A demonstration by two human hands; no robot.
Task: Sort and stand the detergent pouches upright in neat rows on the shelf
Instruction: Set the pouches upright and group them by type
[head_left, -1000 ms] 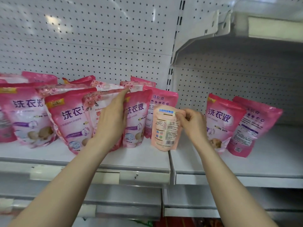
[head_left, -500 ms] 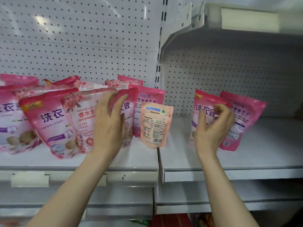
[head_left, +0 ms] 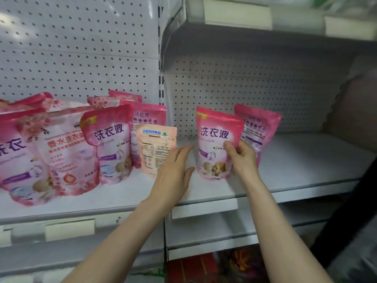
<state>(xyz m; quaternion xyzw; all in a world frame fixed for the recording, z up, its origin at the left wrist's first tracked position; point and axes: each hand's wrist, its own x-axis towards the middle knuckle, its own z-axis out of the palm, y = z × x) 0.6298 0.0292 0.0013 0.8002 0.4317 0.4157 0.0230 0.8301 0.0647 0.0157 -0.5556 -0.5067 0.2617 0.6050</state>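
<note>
**Desk:** What is nearest on your feed?

**Operator:** Two bare forearms rise from the bottom edge. I see the left hand (head_left: 173, 170) flat, fingers straight and together, pointing right. It lies in front of the lower right corner of the small peach pouch (head_left: 155, 144). I cannot tell whether it touches that pouch, and it holds nothing.

**Desk:** And the other one?

**Operator:** The right hand (head_left: 242, 158) is right of the peach pouch, clamped on a pink pouch (head_left: 216, 137). Its thumb presses the front and its fingers curl round the right edge. That pouch is upright, front face toward me, with its base down at the shelf (head_left: 306, 166).

**Desk:** So the hands are apart?

**Operator:** Yes, apart, with the held pouch between them. The left fingertips are just beside its left edge.

**Desk:** What sits farther back?

**Operator:** Just behind the right hand, farther right of the peach pouch, a second pink pouch (head_left: 259, 127) stands with its back label toward me. Left of the peach pouch I see a crowded group of pink pouches (head_left: 110, 144), several leaning. Among them is a paler floral pouch (head_left: 63, 152). Directly behind the peach pouch stands a back-facing pouch (head_left: 146, 119). Beyond everything is the white pegboard panel (head_left: 81, 58).
</note>
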